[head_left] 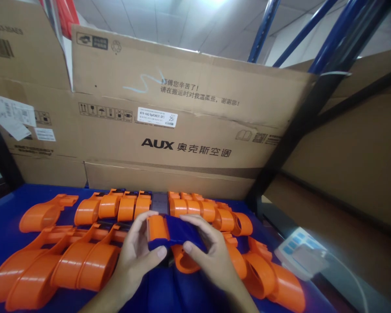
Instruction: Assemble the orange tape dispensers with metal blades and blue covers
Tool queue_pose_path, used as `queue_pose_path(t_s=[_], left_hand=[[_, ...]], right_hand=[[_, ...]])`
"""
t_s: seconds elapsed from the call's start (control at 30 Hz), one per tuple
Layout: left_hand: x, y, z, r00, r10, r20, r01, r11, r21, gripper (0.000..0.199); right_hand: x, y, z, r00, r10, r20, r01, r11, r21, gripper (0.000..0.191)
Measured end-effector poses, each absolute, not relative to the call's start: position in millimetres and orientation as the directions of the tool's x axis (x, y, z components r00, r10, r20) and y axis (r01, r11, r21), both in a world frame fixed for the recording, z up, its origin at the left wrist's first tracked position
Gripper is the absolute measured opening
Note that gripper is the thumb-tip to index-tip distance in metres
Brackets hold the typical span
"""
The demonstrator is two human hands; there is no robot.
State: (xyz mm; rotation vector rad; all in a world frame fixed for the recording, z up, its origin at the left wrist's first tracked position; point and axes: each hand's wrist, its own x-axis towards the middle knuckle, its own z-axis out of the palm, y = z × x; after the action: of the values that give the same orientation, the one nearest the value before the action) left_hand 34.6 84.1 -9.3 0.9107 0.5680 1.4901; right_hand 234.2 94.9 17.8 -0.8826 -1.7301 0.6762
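Observation:
Near the middle of the view, a blue and orange plastic piece (182,230) is held between both hands. My left hand (141,245) grips its orange left end, thumb on the near side and fingers behind. My right hand (203,239) is closed on the blue right end, its thumb in front. An orange ring part (184,261) shows just below the piece, between the thumbs; whether it is joined to the piece cannot be told. Rows of orange ring-shaped parts (84,263) lie on the blue surface (6,217) to both sides.
Large cardboard sheets (117,152) stand upright behind the surface. A dark metal post (280,152) slants up at the right. A white power strip (301,252) with a plug and cable lies at the right edge.

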Motion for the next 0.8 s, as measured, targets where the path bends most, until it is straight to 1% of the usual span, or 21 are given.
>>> queue_pose_path(t_s=[0.07,0.13,0.2,0.27,0.37,0.43,0.5,0.57,0.67,0.8], left_hand=[[35.3,80.6,-7.0,0.031,0.977,0.213,-0.595,-0.153,0.789,0.064],[35.4,77.7,-5.6,0.043,0.975,0.219,-0.599,-0.150,0.787,0.069],[34.7,76.5,-6.2,0.073,0.970,0.234,-0.600,-0.145,0.787,0.076],[33.7,77.4,-8.5,0.062,0.964,0.260,-0.585,-0.176,0.792,0.078],[33.8,80.7,-10.8,0.011,0.957,0.290,-0.539,-0.238,0.808,0.070],[35.0,81.9,-9.2,-0.014,0.962,0.272,-0.510,-0.241,0.826,0.065],[35.5,81.1,-5.0,-0.041,0.968,0.249,-0.480,-0.238,0.844,0.059],[34.3,78.8,0.7,-0.037,0.968,0.248,-0.442,-0.239,0.865,0.051],[30.4,75.6,7.4,0.012,0.965,0.263,-0.403,-0.236,0.884,0.040],[28.3,79.7,2.1,0.001,0.962,0.274,-0.404,-0.250,0.880,0.036]], right_hand=[[233.4,94.0,16.9,-0.216,0.817,0.535,0.239,0.576,-0.782,0.052],[232.9,93.6,17.3,-0.245,0.795,0.554,0.269,0.605,-0.749,0.053],[233.0,93.4,17.5,-0.267,0.757,0.597,0.335,0.653,-0.679,0.055],[233.7,93.1,15.6,-0.282,0.703,0.653,0.421,0.702,-0.574,0.064],[235.1,92.6,9.2,-0.321,0.601,0.732,0.521,0.757,-0.393,0.078],[235.8,92.8,5.3,-0.348,0.541,0.766,0.556,0.777,-0.296,0.079],[236.3,93.5,3.5,-0.364,0.497,0.787,0.572,0.787,-0.233,0.080],[236.4,94.3,3.6,-0.373,0.462,0.805,0.576,0.795,-0.190,0.083],[236.0,95.2,4.8,-0.380,0.425,0.822,0.573,0.805,-0.152,0.087],[235.5,96.4,4.6,-0.395,0.416,0.819,0.569,0.811,-0.138,0.089]])
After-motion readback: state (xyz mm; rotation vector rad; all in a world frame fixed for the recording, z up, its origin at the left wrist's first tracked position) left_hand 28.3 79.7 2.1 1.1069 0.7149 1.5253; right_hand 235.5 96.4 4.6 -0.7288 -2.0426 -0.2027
